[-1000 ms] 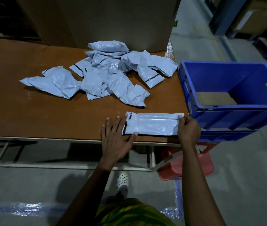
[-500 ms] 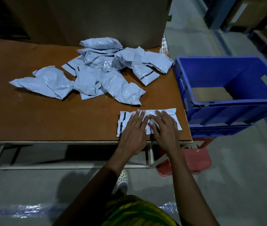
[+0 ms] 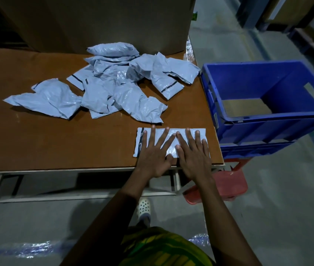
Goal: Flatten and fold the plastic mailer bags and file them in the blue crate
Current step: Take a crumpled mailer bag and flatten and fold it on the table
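A pale grey mailer bag (image 3: 172,131) with a black strip at its left end lies flat near the front right corner of the brown table (image 3: 56,143). My left hand (image 3: 155,154) and my right hand (image 3: 192,154) press on it side by side, fingers straight and spread. Behind it, a heap of several crumpled grey mailer bags (image 3: 110,87) covers the middle of the table. The blue crate (image 3: 267,129) stands just right of the table, open, with a brown cardboard sheet (image 3: 246,108) showing at its bottom.
A large cardboard box (image 3: 104,24) stands at the back of the table. A red plastic stool (image 3: 229,184) sits under the crate. Shelving with boxes lines the far right. Grey floor lies below the table's front edge.
My hands came from the bag's two ends to its middle, and now lie flatter and wider spread on it. The right hand let go of the bag's right end.
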`<act>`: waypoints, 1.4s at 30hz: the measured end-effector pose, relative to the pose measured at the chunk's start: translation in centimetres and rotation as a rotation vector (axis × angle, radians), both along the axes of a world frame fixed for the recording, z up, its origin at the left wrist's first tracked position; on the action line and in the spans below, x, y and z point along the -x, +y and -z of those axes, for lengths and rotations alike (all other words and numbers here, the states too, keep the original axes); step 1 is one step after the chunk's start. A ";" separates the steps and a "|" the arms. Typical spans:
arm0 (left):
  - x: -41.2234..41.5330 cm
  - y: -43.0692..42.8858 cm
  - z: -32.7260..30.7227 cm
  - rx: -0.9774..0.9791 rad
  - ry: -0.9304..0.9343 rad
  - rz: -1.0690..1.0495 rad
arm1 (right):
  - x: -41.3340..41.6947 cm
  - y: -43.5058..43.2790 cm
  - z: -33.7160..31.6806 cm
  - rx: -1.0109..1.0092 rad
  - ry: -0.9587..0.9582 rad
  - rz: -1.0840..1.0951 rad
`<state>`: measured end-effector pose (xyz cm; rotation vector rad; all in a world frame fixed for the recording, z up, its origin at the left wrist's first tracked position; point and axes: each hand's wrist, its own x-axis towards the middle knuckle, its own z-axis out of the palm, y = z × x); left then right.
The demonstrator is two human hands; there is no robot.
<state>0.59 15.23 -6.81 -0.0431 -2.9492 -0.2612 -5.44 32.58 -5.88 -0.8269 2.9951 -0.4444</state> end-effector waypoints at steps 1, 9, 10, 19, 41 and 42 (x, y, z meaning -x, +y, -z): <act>0.4 -0.3 -0.3 -0.012 -0.024 -0.016 | 0.4 -0.3 -0.3 0.001 -0.022 0.002; 3.0 -0.5 -1.9 -0.042 0.104 -0.215 | 3.4 -3.1 -0.6 0.072 0.009 -0.008; 2.6 -0.6 -1.4 -0.034 0.099 -0.218 | 3.4 -3.0 -0.1 0.044 0.017 0.000; 1.7 -1.3 0.6 -0.008 0.036 -0.259 | 3.2 -2.3 0.7 -0.027 -0.029 0.058; 3.2 -1.8 1.1 -0.004 0.149 -0.148 | 3.5 -2.2 0.2 -0.011 0.013 0.091; 2.9 -1.6 1.5 0.007 0.146 -0.143 | 3.2 -2.0 0.7 -0.011 0.043 0.092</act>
